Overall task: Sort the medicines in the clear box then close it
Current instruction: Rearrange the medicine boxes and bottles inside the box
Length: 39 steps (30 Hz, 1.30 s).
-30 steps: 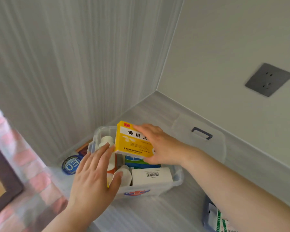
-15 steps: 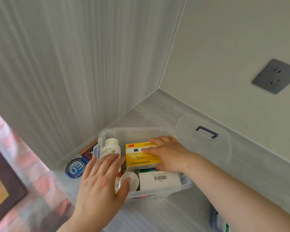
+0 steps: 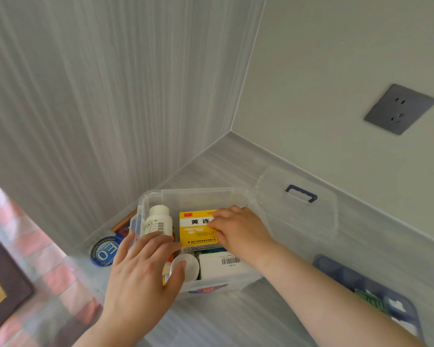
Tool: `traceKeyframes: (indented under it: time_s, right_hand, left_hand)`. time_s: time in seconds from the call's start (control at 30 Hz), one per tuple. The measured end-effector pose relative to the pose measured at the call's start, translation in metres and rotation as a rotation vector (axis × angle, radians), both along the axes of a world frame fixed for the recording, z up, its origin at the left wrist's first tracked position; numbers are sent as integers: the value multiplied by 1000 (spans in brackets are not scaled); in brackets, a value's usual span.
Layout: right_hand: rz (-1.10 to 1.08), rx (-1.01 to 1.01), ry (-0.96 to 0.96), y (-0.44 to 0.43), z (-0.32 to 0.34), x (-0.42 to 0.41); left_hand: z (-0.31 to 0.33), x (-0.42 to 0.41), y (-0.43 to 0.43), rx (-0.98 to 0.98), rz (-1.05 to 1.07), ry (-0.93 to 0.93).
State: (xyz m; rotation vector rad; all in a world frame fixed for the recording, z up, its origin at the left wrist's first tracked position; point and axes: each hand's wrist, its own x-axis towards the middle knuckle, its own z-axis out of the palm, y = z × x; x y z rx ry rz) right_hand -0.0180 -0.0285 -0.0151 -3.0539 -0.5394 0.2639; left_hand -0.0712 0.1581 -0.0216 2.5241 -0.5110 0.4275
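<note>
The clear box (image 3: 193, 195) stands open on the grey floor in a corner. Inside lie a white medicine bottle (image 3: 158, 221) at the left, a yellow medicine carton (image 3: 196, 230) in the middle, a white carton with a barcode (image 3: 223, 267) at the front and a round white cap (image 3: 186, 266). My right hand (image 3: 238, 230) lies flat on the yellow carton's right end, pressing it down. My left hand (image 3: 140, 274) rests on the box's front left, fingers spread over the bottle's foot, thumb on the white cap. The clear lid (image 3: 301, 209) with a blue handle leans behind the box, at the right.
A round blue sticker (image 3: 105, 251) and a flat orange packet (image 3: 123, 221) lie on the floor left of the box. A blue tray (image 3: 348, 279) with more packets sits at the lower right. Walls close in behind, with a grey socket (image 3: 398, 108). A pink checked mat (image 3: 35, 259) lies at left.
My right hand has brought the yellow carton down from upright above the box to lying flat inside it. My left hand has stayed at the front left by the bottle.
</note>
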Motion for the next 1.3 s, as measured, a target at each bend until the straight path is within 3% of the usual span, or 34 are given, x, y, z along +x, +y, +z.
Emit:
traceKeyframes:
  time_s: [0.17, 0.3, 0.47, 0.67, 0.83, 1.03, 1.3]
  right_hand:
    - [-42, 293, -228, -8, 15, -15]
    - [-271, 415, -361, -49, 22, -49]
    - [-584, 280, -228, -138, 6, -118]
    - [-943, 95, -110, -221, -14, -198]
    - [-970, 56, 8, -250, -32, -220]
    - [-1046, 149, -86, -256, -38, -208]
    - [-981, 123, -148, -268, -54, -203]
  left_hand:
    - [-3, 1, -1, -15, -1, -62]
    - [0, -6, 0, -36, -62, -64]
    - [2, -35, -41, -98, -268, -46]
    - [3, -51, -93, 211, -231, 80]
    - [-3, -52, -98, 214, -205, 19]
    - [-5, -52, -104, 166, -134, -64]
    - [-1, -54, -109, 190, -85, -13]
